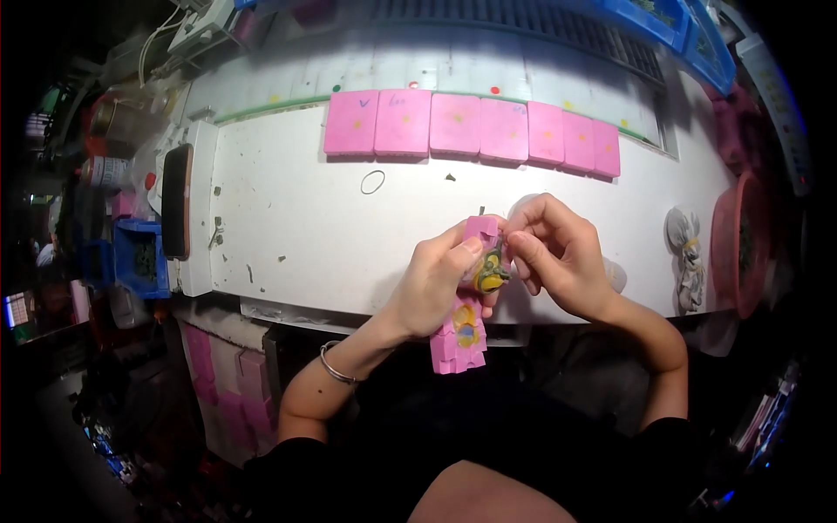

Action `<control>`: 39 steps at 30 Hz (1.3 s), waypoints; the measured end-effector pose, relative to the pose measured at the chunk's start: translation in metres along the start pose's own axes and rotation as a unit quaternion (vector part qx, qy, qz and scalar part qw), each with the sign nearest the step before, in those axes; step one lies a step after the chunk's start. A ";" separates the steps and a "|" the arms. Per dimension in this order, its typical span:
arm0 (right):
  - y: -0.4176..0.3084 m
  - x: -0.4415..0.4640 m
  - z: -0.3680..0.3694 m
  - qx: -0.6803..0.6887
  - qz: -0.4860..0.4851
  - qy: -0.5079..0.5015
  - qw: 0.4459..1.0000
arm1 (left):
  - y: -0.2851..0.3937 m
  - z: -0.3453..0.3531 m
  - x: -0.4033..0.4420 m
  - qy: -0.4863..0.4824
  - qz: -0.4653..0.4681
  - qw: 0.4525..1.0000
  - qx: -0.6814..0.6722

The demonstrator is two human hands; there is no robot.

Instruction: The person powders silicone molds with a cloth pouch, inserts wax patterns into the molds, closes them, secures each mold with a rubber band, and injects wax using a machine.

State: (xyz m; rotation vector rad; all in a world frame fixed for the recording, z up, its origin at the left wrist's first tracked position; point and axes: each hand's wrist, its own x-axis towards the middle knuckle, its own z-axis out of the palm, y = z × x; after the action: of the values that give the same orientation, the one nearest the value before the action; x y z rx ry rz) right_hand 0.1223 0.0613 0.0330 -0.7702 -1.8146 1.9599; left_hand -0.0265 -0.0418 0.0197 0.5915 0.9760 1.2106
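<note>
My left hand (437, 277) is wrapped round a pink rubbery mold (459, 342), thumb on top, just above the table's front edge. The mold is spread open. Its lower part hangs below my fingers and shows a yellow-stained hollow. In the upper part sits a small green and yellow molded piece (492, 274), its exact shape too small to make out. My right hand (558, 257) is at the right side of that piece, thumb and forefinger pinched together. Whatever lies between those fingertips is hidden.
Several pink mold blocks (455, 124) stand in a row across the back of the white table (296, 209). A phone (177, 201) lies at the left, near a blue basket (142, 259). A thin ring (372, 182) and green scraps lie about. At the right is a pink basin (738, 244).
</note>
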 end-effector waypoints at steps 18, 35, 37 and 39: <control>-0.030 0.012 -0.012 -0.026 0.157 -0.108 0.981 | 0.002 -0.004 0.002 -0.009 -0.038 0.997 0.073; -0.049 -0.010 -0.015 -0.047 -0.083 0.043 0.995 | 0.005 -0.043 0.005 0.149 0.128 0.942 0.271; -0.036 -0.009 -0.008 -0.120 -0.147 0.105 0.976 | 0.022 -0.027 -0.002 0.194 0.123 0.916 0.328; -0.026 -0.008 -0.005 -0.151 -0.170 0.107 0.968 | 0.015 -0.032 -0.002 0.200 0.216 0.797 0.527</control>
State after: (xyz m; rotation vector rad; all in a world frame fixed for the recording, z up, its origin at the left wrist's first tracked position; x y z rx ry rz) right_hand 0.1285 0.0635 0.0602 -0.6729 -1.9804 1.3525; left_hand -0.0616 -0.0428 0.0167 1.5430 1.9807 1.1156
